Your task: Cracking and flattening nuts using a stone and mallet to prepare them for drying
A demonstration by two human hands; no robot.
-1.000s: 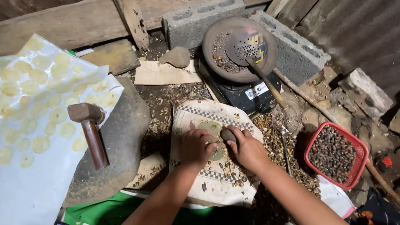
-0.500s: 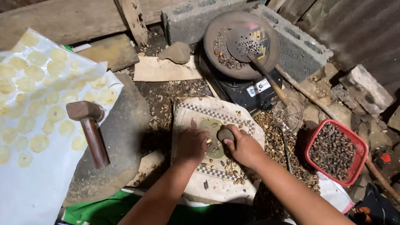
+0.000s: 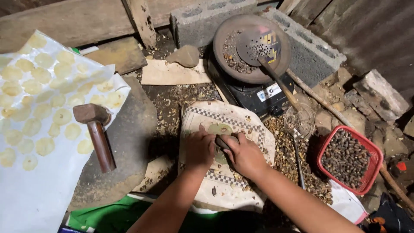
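Observation:
My right hand (image 3: 242, 153) grips a small dark stone (image 3: 221, 142), pressed down on a green round patch (image 3: 220, 129) of a cream cloth with a checkered border (image 3: 224, 117). My left hand (image 3: 199, 149) rests right beside it on the cloth, fingers curled at the spot under the stone; what they pinch is hidden. Broken shell bits (image 3: 238, 177) lie scattered on the cloth near my wrists.
A red basket of dark seeds (image 3: 348, 158) sits at the right. A pan with seeds and a perforated ladle (image 3: 252, 47) stands on a black stove. A hammer (image 3: 95, 131) lies on a flat stone slab; pale flattened discs cover a white sheet (image 3: 39, 103). A wire skimmer (image 3: 298, 123) lies nearby.
My right hand has brought the stone down and toward me onto the green patch, now mostly covering it. My left hand has stayed close beside it.

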